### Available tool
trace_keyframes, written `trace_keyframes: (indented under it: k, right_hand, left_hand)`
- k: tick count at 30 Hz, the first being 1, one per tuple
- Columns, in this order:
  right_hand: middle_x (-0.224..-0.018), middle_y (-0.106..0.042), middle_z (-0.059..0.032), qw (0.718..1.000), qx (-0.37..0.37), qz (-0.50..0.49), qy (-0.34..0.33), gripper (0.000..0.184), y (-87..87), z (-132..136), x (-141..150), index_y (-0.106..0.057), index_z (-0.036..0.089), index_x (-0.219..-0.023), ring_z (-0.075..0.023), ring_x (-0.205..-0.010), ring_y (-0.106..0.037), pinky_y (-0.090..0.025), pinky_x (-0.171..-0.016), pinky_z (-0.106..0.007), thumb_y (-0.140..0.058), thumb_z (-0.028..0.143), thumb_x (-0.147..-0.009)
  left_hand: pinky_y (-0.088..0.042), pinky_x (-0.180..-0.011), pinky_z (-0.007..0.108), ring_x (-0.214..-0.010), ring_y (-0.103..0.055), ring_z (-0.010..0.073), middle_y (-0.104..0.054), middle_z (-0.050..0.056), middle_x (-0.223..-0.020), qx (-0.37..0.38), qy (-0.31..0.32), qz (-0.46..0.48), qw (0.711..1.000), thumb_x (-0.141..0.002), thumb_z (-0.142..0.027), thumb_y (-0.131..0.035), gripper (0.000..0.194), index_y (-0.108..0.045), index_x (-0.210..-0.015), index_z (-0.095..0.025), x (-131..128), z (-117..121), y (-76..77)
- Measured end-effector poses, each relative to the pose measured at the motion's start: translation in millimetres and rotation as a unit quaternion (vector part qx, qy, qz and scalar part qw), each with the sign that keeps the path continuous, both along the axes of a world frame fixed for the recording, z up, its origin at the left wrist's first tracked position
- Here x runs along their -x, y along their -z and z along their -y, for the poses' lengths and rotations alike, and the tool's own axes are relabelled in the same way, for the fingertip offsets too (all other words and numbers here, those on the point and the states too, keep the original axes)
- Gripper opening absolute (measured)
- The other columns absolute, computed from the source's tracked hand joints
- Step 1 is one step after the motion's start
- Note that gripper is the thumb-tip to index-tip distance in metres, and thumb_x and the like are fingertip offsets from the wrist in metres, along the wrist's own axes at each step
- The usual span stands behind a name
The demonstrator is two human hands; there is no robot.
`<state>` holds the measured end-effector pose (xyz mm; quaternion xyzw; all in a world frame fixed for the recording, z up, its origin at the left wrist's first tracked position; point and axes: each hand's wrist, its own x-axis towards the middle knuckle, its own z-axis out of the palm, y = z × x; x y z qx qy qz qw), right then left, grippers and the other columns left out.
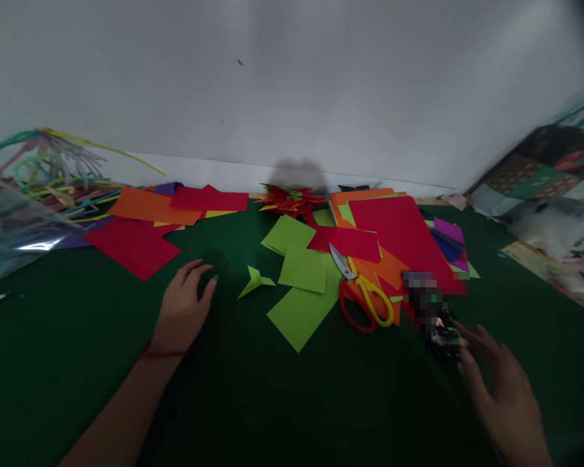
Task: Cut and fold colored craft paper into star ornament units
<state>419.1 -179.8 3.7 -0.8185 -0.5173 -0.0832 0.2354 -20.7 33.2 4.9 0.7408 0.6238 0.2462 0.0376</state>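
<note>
My left hand (185,305) rests palm down on the dark green table (78,363), fingers slightly curled and apart, holding nothing; a red thread circles its wrist. A small folded green paper piece (255,281) lies just right of it. My right hand (503,395) reaches with spread fingers toward a small dark device (445,337) at the lower right, its fingertips touching or nearly touching it. Scissors (365,298) with red and yellow handles lie on light green paper squares (302,292) between the hands.
Red and orange sheets (141,227) lie at the back left, next to a bundle of coloured strips (53,175) and a clear plastic bag (10,233). A stack of red and orange paper (394,227) sits at the back right. Folded red-green pieces (292,198) lie by the white wall.
</note>
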Motion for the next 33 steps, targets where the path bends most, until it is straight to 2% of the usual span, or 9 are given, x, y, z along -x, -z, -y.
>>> trace_keyframes:
  k: [3,6,9,13,19,21,23,26,33]
  right_hand:
    - [-0.121,-0.054,-0.0081,0.998,0.038,-0.001,-0.041,0.046,-0.8,-2.1,-6.8,-0.051,0.021,-0.115,-0.0294,-0.123,-0.037,-0.024,-0.103,-0.053,-0.033,0.049,-0.083]
    - [-0.131,-0.047,-0.0042,0.999,0.014,-0.015,0.031,0.043,-2.4,2.1,-13.2,-0.050,0.026,-0.119,-0.0304,-0.128,-0.030,-0.028,-0.101,-0.053,-0.035,0.046,-0.084]
    - [-0.129,-0.050,-0.0005,0.997,-0.004,-0.052,0.060,0.038,-2.1,4.6,-18.9,-0.052,0.030,-0.117,-0.0289,-0.125,-0.036,-0.031,-0.101,-0.050,-0.035,0.043,-0.085]
    - [-0.121,-0.056,0.0006,0.994,-0.022,-0.102,0.040,0.032,-1.4,3.1,-23.8,-0.057,0.029,-0.107,-0.0260,-0.117,-0.046,-0.035,-0.100,-0.043,-0.037,0.040,-0.085]
    - [-0.109,-0.062,-0.0025,0.998,-0.049,-0.046,-0.018,0.033,-5.5,-1.2,-32.1,-0.064,0.024,-0.091,-0.0241,-0.120,-0.043,-0.031,-0.103,-0.039,-0.033,0.033,-0.087]
    - [-0.108,-0.063,-0.0038,0.998,-0.007,-0.035,-0.045,0.034,-4.0,-6.3,-36.4,-0.063,0.023,-0.093,-0.0244,-0.121,-0.041,-0.028,-0.104,-0.040,-0.031,0.033,-0.087]
    - [-0.117,-0.058,-0.0048,0.995,0.041,-0.039,-0.086,0.035,-1.2,-12.1,-39.3,-0.056,0.022,-0.108,-0.0243,-0.124,-0.038,-0.024,-0.106,-0.042,-0.030,0.034,-0.087]
    - [-0.128,-0.050,-0.0023,0.993,0.028,-0.051,-0.100,0.039,1.2,-16.5,-37.7,-0.045,0.024,-0.122,-0.0238,-0.127,-0.032,-0.019,-0.108,-0.046,-0.028,0.034,-0.088]
    - [-0.114,-0.060,-0.0027,0.999,-0.041,-0.012,-0.024,0.032,-5.5,-1.2,-20.7,-0.061,0.025,-0.100,-0.0248,-0.124,-0.037,-0.029,-0.104,-0.043,-0.033,0.030,-0.086]
  left_hand:
    - [-0.031,-0.098,0.043,-0.123,-0.035,0.0279,-0.036,0.014,-0.135,-0.011,-0.018,-0.050,0.999,-0.086,-0.035,-0.035,0.043,-0.043,-0.124,-0.015,-3.1,-0.4,10.7]
    - [-0.024,-0.101,0.050,-0.128,-0.027,0.0292,-0.031,0.015,-0.140,0.043,-0.024,-0.111,0.993,-0.088,-0.034,-0.028,0.047,-0.038,-0.129,-0.015,-8.3,0.9,19.4]
    - [-0.021,-0.101,0.052,-0.130,-0.024,0.0285,-0.031,0.013,-0.140,0.075,-0.016,-0.146,0.986,-0.089,-0.034,-0.023,0.047,-0.037,-0.131,-0.017,-9.7,1.0,23.1]
    - [-0.021,-0.101,0.051,-0.129,-0.025,0.0284,-0.031,0.013,-0.140,0.069,-0.023,-0.158,0.985,-0.090,-0.035,-0.022,0.048,-0.037,-0.132,-0.018,-8.2,0.2,23.3]
    - [-0.022,-0.101,0.051,-0.129,-0.025,0.0284,-0.032,0.013,-0.140,0.071,-0.019,-0.161,0.984,-0.090,-0.035,-0.022,0.048,-0.036,-0.132,-0.018,-8.7,0.4,22.1]
    - [-0.023,-0.101,0.051,-0.129,-0.025,0.0284,-0.032,0.013,-0.140,0.069,-0.020,-0.160,0.984,-0.090,-0.036,-0.022,0.048,-0.036,-0.132,-0.018,-9.1,0.6,21.8]
    - [-0.023,-0.101,0.051,-0.130,-0.025,0.0282,-0.032,0.013,-0.140,0.070,-0.018,-0.160,0.984,-0.090,-0.036,-0.022,0.048,-0.036,-0.132,-0.018,-9.4,0.8,21.3]
    - [-0.023,-0.101,0.051,-0.130,-0.025,0.0281,-0.031,0.013,-0.140,0.076,-0.017,-0.161,0.984,-0.090,-0.036,-0.022,0.048,-0.036,-0.132,-0.017,-9.2,0.8,20.5]
    - [-0.022,-0.101,0.051,-0.130,-0.025,0.0284,-0.031,0.013,-0.140,0.074,-0.019,-0.165,0.983,-0.090,-0.035,-0.023,0.048,-0.036,-0.132,-0.017,-8.8,0.5,21.0]
